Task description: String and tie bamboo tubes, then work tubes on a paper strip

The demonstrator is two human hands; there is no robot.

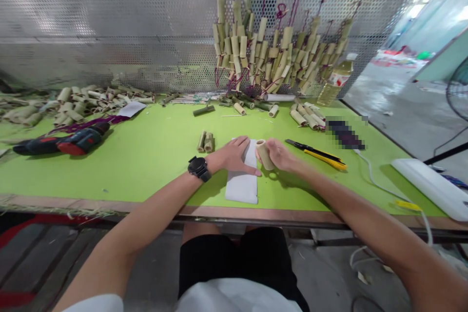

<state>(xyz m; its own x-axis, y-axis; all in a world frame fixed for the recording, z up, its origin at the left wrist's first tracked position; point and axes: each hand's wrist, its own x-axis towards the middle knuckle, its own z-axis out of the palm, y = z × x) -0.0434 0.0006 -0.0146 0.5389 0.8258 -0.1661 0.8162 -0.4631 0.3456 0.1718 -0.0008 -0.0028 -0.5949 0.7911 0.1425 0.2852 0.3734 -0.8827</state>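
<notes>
My left hand [234, 156] lies flat with fingers stretched out on a grey rectangular sheet [242, 186] on the green table [153, 156]. A black watch sits on that wrist. My right hand [280, 155] is closed around a short tan bamboo tube [263, 154], held with one end down on the sheet's right edge. Two short bamboo pieces [205, 141] lie just left of my left hand.
A yellow-and-black utility knife [319, 152] lies right of my right hand. A cordless drill [64, 142] rests at the left. Bamboo pieces [76, 105] are heaped far left, and strung bundles [272, 51] hang on the perforated metal wall. An oil bottle [334, 83] and white device [433, 186] stand at right.
</notes>
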